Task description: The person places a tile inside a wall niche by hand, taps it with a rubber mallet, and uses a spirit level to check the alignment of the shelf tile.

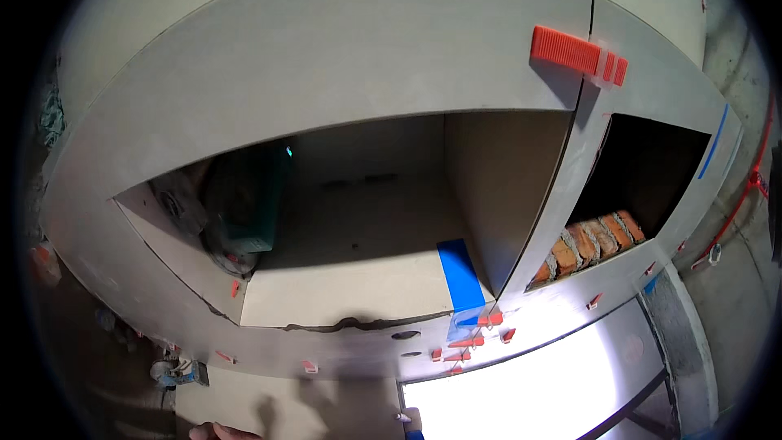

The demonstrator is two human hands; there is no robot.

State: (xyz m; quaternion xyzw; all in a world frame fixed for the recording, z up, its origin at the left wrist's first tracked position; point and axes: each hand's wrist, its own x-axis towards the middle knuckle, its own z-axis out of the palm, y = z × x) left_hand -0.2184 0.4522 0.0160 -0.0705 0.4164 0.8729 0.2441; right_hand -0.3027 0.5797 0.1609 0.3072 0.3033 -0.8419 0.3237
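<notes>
One red wedge (223,355) — long axis slanting down rightward.

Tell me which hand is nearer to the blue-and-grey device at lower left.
Left, it seems: the left hand is at the lower edge, below and slightly right of the blue-and-grey device; the right hand is out of view.

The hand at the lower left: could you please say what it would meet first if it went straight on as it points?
Probably the pale flat surface behind it, but so little of the hand shows that direction and depth stay unclear.
</notes>
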